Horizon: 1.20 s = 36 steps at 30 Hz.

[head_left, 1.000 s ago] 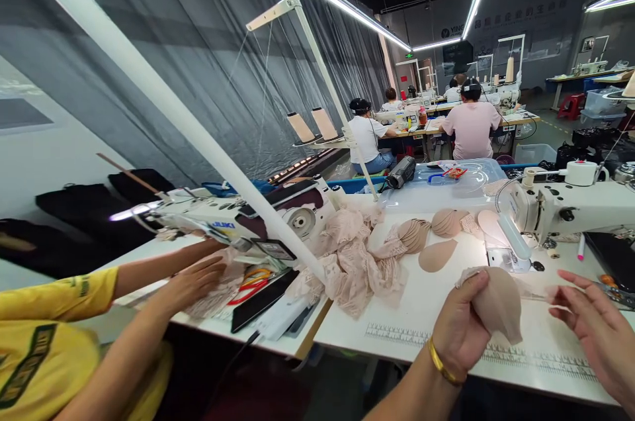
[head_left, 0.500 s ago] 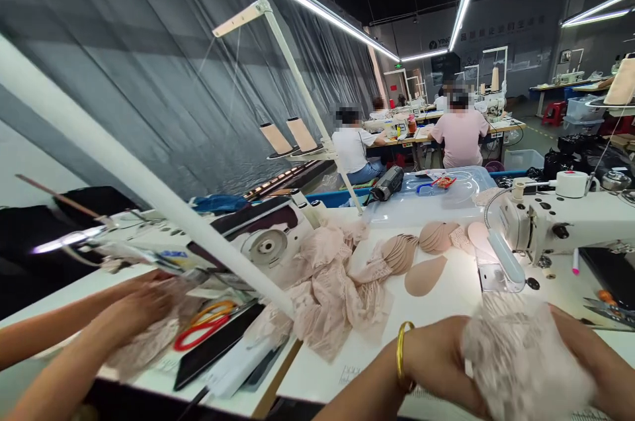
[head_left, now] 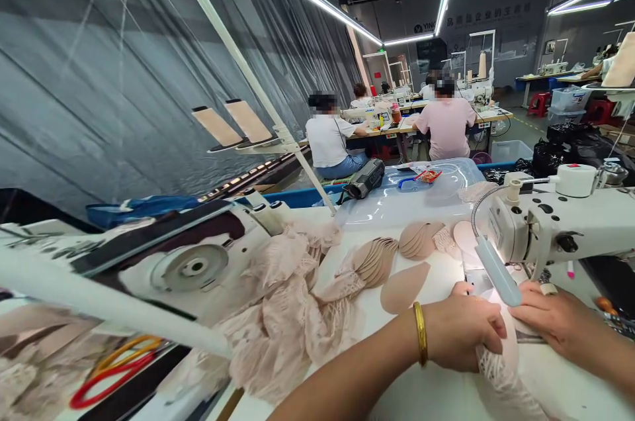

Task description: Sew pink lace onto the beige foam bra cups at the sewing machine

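Note:
My left hand [head_left: 464,335], with a gold bangle [head_left: 420,343] on the wrist, is closed on a pale lace piece [head_left: 499,378] that lies on the white table [head_left: 436,394]. My right hand [head_left: 553,318] rests flat on the same piece, fingers pointing left, just under the head of the white sewing machine [head_left: 560,219]. The machine's lamp [head_left: 496,269] shines on the spot between my hands. A single beige foam cup [head_left: 404,287] lies just beyond my left hand.
Stacks of beige cups [head_left: 377,259] and a heap of lace fabric [head_left: 288,315] lie left of my hands. A second sewing machine [head_left: 188,262] stands at left with red and orange scissors [head_left: 114,371]. A clear plastic lid [head_left: 421,192] sits behind. People sew at far tables.
My hands have carried the lace piece forward to the sewing machine and laid it down there. The view has swung closer and right; the neighbouring person's arms have left the frame.

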Tool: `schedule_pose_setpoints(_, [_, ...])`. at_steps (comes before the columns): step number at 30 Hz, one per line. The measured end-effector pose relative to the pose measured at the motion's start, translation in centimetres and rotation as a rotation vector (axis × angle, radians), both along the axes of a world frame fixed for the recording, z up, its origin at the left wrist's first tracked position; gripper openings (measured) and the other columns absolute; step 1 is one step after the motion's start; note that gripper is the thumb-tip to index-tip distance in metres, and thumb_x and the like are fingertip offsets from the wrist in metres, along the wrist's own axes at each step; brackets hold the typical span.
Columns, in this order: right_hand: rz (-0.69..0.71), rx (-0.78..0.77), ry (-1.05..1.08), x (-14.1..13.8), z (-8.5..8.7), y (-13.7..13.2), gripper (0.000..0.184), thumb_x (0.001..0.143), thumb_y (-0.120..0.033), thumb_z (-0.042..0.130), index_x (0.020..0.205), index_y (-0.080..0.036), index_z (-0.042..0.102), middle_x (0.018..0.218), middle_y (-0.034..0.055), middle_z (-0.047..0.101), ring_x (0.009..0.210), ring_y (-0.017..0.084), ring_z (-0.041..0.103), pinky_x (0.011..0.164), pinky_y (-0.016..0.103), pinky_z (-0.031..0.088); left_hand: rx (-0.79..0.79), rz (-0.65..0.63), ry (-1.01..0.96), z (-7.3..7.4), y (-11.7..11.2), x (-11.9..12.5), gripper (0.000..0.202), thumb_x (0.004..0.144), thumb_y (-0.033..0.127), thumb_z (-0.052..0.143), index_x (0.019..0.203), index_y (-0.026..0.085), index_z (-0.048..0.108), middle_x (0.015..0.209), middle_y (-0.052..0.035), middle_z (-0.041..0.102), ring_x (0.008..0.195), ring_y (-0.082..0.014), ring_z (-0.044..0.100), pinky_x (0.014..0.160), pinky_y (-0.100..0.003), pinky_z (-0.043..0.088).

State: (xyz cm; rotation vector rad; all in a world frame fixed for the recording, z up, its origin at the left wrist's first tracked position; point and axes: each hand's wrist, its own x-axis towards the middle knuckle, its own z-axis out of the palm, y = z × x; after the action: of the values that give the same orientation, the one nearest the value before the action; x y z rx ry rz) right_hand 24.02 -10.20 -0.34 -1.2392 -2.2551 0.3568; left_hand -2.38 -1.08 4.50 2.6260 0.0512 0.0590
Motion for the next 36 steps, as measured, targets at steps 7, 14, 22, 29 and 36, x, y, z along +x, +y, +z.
schedule_pose_setpoints(7, [-0.056, 0.023, -0.083, -0.3, -0.3, 0.5, 0.038, 0.103, -0.016, 0.050, 0.117, -0.036, 0.079, 0.116, 0.0030, 0.079, 0.101, 0.026, 0.069, 0.089, 0.039, 0.056, 0.024, 0.027, -0.026, 0.0, 0.2, 0.2, 0.004, 0.081, 0.017, 0.075, 0.080, 0.020, 0.072, 0.116, -0.0052, 0.079, 0.102, -0.0254, 0.073, 0.102, -0.045, 0.037])
schedule_pose_setpoints(14, [-0.103, 0.155, -0.121, -0.4, -1.0, 0.5, 0.039, 0.105, -0.018, 0.044, 0.124, -0.033, 0.074, 0.121, 0.0039, 0.079, 0.094, 0.023, 0.072, 0.082, 0.036, 0.059, 0.070, 0.028, 0.041, 0.7, 0.6, 0.3, 0.007, 0.087, 0.015, 0.070, 0.082, 0.020, 0.071, 0.119, -0.0026, 0.079, 0.104, -0.0221, 0.072, 0.097, -0.040, 0.039])
schedule_pose_setpoints(22, [-0.100, 0.218, -0.202, -0.2, -1.1, 0.5, 0.041, 0.104, -0.015, 0.042, 0.125, -0.033, 0.073, 0.120, 0.0041, 0.079, 0.091, 0.022, 0.072, 0.079, 0.034, 0.059, 0.097, 0.024, 0.047, 0.8, 0.7, 0.2, 0.010, 0.087, 0.012, 0.070, 0.082, 0.020, 0.072, 0.119, -0.0014, 0.078, 0.109, -0.0209, 0.071, 0.093, -0.039, 0.039])
schedule_pose_setpoints(29, [-0.118, 0.212, -0.204, -0.2, -1.2, 0.4, 0.042, 0.105, -0.014, 0.038, 0.118, -0.030, 0.075, 0.112, 0.0063, 0.079, 0.096, 0.024, 0.072, 0.080, 0.035, 0.059, 0.130, 0.061, 0.031, 0.5, 1.2, 0.3, 0.008, 0.084, 0.013, 0.072, 0.080, 0.020, 0.072, 0.124, -0.0005, 0.076, 0.110, -0.0207, 0.070, 0.093, -0.040, 0.037])
schedule_pose_setpoints(36, [-0.055, 0.180, -0.191, -0.5, 0.1, 0.0, 0.043, 0.105, -0.013, 0.042, 0.128, -0.032, 0.072, 0.111, 0.0047, 0.078, 0.096, 0.023, 0.071, 0.080, 0.032, 0.058, 0.177, 0.116, 0.040, 0.7, 1.9, 0.5, 0.012, 0.086, 0.012, 0.070, 0.077, 0.019, 0.066, 0.124, 0.0007, 0.077, 0.106, -0.0190, 0.068, 0.086, -0.039, 0.032])
